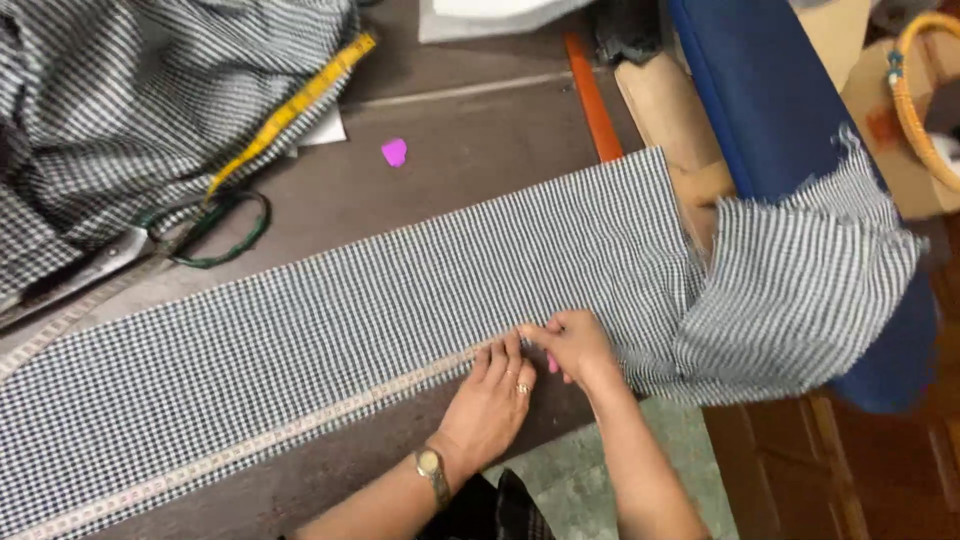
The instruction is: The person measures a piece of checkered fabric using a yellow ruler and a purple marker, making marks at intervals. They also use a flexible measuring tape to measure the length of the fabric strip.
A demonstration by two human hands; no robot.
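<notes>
While the long strip of black-and-white gingham [380,320] lies flat across the brown worktable [460,150], I work at its near edge, where a pale measuring tape [300,425] runs along the hem line. The strip's far end spills off the table corner and hangs frayed over a blue padded seat [770,110]. A heap of the same gingham [130,90] sits at the table's far left, with a yellow measuring tape [290,105] draped across it and green-handled shears [205,225] just beside it.

My left hand [495,400] presses flat, fingers spread, pinning tape and cloth together. My right hand [570,345] is pinched narrowly around a small pink piece of what looks like tailor's chalk, its tip touching the cloth beside my left fingertips. To mark well, I judge the tape must stay tight against the edge and the cloth unrippled under my palm.

Bare table lies along the near edge for sliding leftward; to the right the surface ends quickly. A second pink chalk [394,152] rests well apart, beyond the strip.
</notes>
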